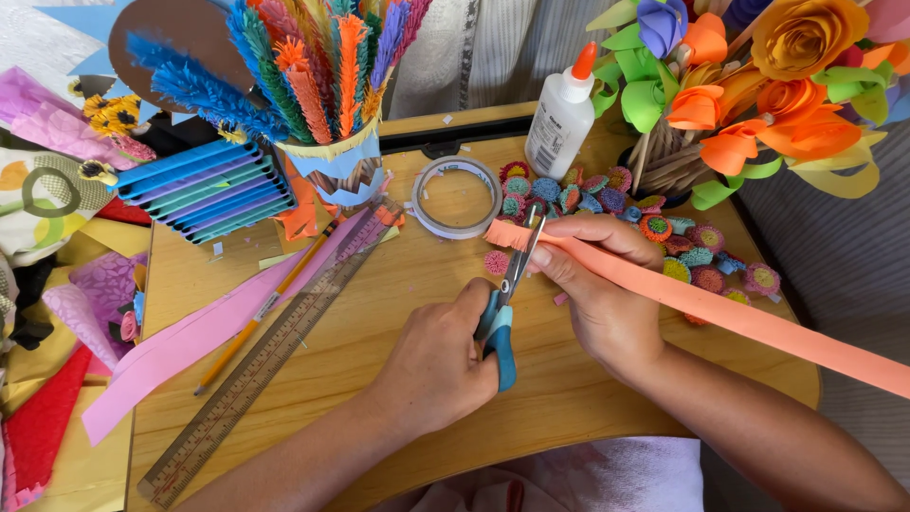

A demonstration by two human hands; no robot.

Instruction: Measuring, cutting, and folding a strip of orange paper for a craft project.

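Over the table (398, 313) | left hand (431, 365) grips scissors (502, 313), blades up | right hand (597, 284) grips paper strip (739, 313), running right.

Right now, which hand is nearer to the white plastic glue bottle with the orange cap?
The right hand. It holds the orange paper strip just below the white plastic glue bottle. The left hand grips the blue-handled scissors farther down, toward the table's near edge.

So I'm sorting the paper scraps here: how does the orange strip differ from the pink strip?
The orange strip is held off the table by the right hand, while the pink strip lies flat under the pencil. The orange strip's end is fringed where the scissors in the left hand meet it; the pink strip shows no fringe. Both are long paper bands.
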